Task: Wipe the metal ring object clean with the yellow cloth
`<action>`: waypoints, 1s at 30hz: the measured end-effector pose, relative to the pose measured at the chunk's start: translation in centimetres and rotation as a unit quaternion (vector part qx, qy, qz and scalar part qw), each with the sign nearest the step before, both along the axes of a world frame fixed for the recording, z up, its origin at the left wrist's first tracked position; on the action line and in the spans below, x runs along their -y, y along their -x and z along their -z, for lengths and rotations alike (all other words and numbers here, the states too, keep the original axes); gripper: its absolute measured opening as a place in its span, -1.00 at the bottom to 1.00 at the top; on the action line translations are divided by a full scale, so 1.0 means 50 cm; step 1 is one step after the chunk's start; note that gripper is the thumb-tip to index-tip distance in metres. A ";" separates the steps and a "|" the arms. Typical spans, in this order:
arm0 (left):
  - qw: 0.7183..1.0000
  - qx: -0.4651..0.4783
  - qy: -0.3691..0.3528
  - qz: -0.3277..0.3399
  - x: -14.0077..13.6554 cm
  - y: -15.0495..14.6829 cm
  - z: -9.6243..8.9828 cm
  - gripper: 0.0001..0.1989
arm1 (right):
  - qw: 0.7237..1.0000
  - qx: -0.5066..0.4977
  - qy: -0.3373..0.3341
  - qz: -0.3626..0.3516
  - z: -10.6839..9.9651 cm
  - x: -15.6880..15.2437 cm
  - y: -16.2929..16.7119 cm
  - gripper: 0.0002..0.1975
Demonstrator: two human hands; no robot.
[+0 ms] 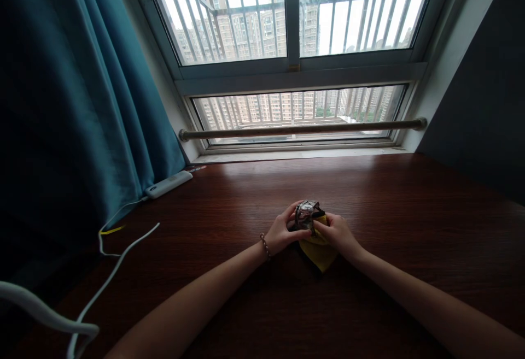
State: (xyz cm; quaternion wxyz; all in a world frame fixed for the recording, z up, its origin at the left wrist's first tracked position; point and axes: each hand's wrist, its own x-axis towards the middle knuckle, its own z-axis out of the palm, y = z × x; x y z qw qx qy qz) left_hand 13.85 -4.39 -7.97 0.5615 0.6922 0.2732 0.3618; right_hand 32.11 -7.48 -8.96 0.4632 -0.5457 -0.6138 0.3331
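Note:
My left hand (283,231) curls around a small shiny, silvery object with dark edges (305,214); its exact kind I cannot make out. A beaded bracelet circles that wrist. My right hand (337,237) pinches a yellow cloth (319,253) with the thumb against the object's right side. From between the hands the cloth hangs down to a point over the dark red-brown wooden tabletop (254,304). Both hands meet near the middle of the view, and their fingers hide part of the object.
A white power strip (169,184) lies by the blue curtain (118,102) at left. White cables (118,266) run across the left side, near a thin yellow strip (112,230). Behind the tabletop, a metal rail (303,129) crosses in front of the barred window.

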 end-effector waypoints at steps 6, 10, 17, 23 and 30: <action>0.998 -0.031 -0.039 0.026 0.006 -0.001 -0.017 -0.17 | 1.000 -0.001 0.004 0.011 0.001 -0.006 -0.004 -0.72; 0.996 -0.049 -0.066 0.028 0.010 -0.001 -0.019 -0.13 | 1.000 -0.013 -0.014 0.010 0.005 -0.008 -0.005 -0.71; 0.994 -0.056 -0.083 0.033 0.010 -0.007 -0.007 0.10 | 0.999 -0.015 -0.033 0.024 0.018 -0.009 -0.004 -0.56; 0.996 -0.051 -0.068 0.032 0.004 -0.006 -0.008 -0.09 | 0.999 0.004 -0.046 0.024 0.007 0.003 0.001 -0.51; 0.996 -0.053 -0.073 0.025 -0.017 0.004 -0.001 -0.37 | 0.999 0.024 -0.039 -0.001 0.001 0.009 0.000 -0.57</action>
